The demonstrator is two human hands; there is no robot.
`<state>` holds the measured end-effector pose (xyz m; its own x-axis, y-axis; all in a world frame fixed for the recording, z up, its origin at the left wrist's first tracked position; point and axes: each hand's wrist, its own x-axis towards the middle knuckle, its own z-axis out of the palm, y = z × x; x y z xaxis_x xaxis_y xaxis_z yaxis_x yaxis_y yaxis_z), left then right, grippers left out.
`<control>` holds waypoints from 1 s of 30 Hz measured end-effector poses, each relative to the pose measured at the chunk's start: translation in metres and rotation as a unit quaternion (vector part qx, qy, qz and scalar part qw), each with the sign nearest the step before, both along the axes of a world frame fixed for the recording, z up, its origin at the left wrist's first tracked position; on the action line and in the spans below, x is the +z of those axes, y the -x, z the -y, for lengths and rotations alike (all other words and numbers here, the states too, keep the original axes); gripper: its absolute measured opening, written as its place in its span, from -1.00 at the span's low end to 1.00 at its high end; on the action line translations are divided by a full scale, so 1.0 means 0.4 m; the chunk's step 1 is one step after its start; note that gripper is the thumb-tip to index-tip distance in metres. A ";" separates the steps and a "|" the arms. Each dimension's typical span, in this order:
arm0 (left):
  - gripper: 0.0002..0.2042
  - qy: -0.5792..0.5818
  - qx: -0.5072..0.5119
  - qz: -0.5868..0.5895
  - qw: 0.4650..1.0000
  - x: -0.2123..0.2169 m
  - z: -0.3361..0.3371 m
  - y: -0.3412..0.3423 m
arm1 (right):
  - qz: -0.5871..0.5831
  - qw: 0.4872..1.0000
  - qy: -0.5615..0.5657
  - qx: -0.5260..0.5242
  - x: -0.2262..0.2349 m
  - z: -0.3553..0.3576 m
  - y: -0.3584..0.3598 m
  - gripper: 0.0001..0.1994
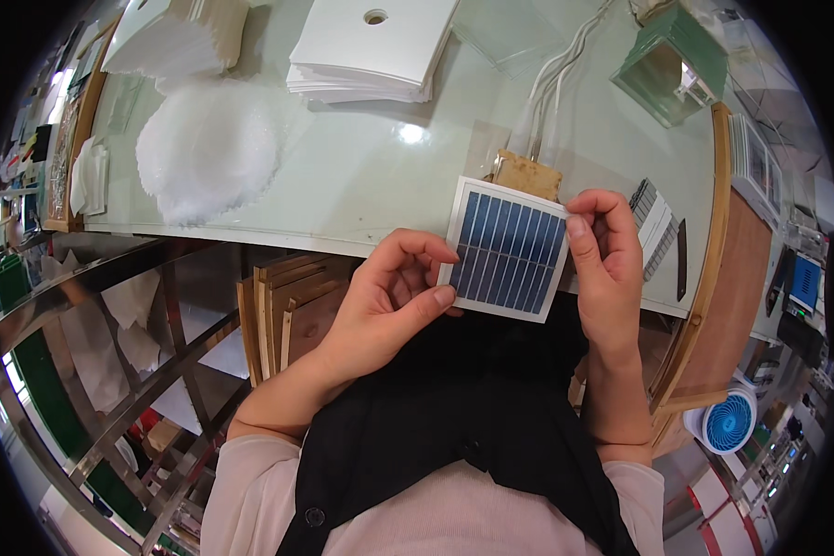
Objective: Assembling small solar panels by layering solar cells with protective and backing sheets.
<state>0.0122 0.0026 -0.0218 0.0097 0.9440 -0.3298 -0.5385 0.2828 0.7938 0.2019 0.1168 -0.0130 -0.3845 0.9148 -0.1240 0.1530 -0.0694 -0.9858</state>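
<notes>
A small solar panel with blue cells and a white border is held up tilted at the table's front edge, in front of my body. My left hand pinches its left edge between thumb and fingers, near the lower corner. On the other side, my right hand grips the upper right corner with thumb and forefinger, its other fingers curled. Just beyond the panel lies a stained, brownish block, partly hidden by it, with white cables running away from it.
White sheets with a hole are stacked at the back, beside a ragged pile of translucent film. Greenish clear plates stand back right. Dark cell strips lie right, near a wooden rail. Wooden boards stand below the table.
</notes>
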 end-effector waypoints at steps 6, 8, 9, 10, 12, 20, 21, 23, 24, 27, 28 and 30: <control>-0.74 -0.011 0.010 0.012 1.000 -0.001 0.006 -0.004 | -0.005 1.000 0.004 0.001 0.001 0.008 0.002 -0.91; -0.74 -0.018 0.010 0.006 1.000 -0.010 0.008 -0.001 | -0.010 1.000 0.006 0.004 -0.003 0.009 0.001 -0.91; -0.74 -0.024 0.007 0.005 1.000 -0.014 0.006 0.000 | -0.017 1.000 0.007 0.006 -0.006 0.007 0.000 -0.90; -0.74 -0.029 0.003 0.003 1.000 -0.015 0.005 0.000 | -0.024 1.000 0.008 0.007 -0.010 0.006 -0.001 -0.90; -0.73 -0.028 0.004 0.005 1.000 -0.007 0.003 0.000 | -0.021 1.000 -0.001 0.007 -0.007 0.006 -0.001 -0.90; -0.56 -0.068 0.022 -0.043 0.996 0.015 0.015 -0.001 | -0.090 0.993 0.054 -0.049 0.045 0.031 -0.011 -0.81; -0.53 -0.101 0.034 -0.052 0.993 0.021 0.018 -0.003 | -0.109 0.992 0.051 -0.039 0.066 0.048 -0.008 -0.78; -0.49 -0.136 0.047 -0.061 0.988 0.032 0.024 -0.009 | -0.127 0.990 0.046 -0.028 0.079 0.072 -0.016 -0.76; -0.46 -0.145 0.047 -0.065 0.986 0.037 0.026 -0.014 | -0.122 0.988 0.097 0.010 0.075 0.081 -0.025 -0.76; -0.46 -0.149 0.042 -0.061 0.986 0.054 0.025 -0.019 | -0.124 0.981 0.145 0.044 0.077 0.090 -0.033 -0.79; -0.49 -0.140 0.036 -0.055 0.988 0.058 0.027 -0.019 | -0.114 0.983 0.140 0.038 0.079 0.091 -0.033 -0.80; -0.57 -0.108 0.012 -0.074 0.991 0.063 0.028 -0.003 | -0.103 0.985 0.136 0.034 0.083 0.092 -0.033 -0.81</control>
<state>0.0133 -0.0085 0.0036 -0.0463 0.9922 -0.1161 -0.4156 0.0865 0.9054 0.2150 0.0798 0.0201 -0.4863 0.8294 -0.2750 -0.0342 -0.3325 -0.9425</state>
